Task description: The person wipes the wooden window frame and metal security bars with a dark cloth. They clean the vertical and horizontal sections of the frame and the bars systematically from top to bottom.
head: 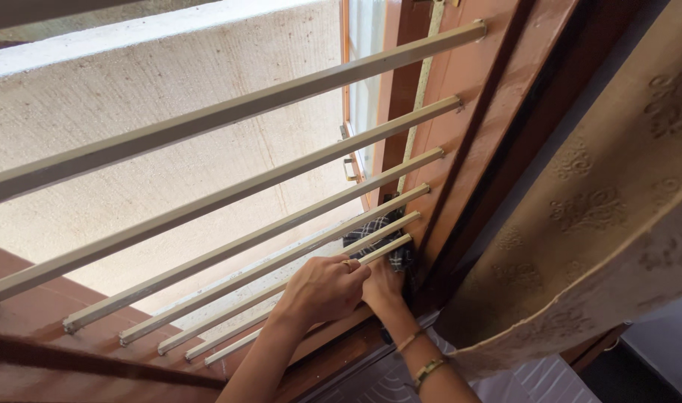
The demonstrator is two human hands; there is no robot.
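Both my hands are at the bottom corner of a window grille. My left hand, with a ring on one finger, has its fingers curled around a lower cream metal bar. Just to its right, my right hand, bracelets at the wrist, presses a dark checked cloth. The cloth is bunched between the lowest bars near the brown wooden frame. Part of the cloth is hidden behind the bars and my fingers.
Several cream bars run slantwise across the opening, set into the reddish-brown frame. Beyond them lies a rough concrete ledge. A tan embossed curtain hangs at the right. An open window shutter stands outside the bars.
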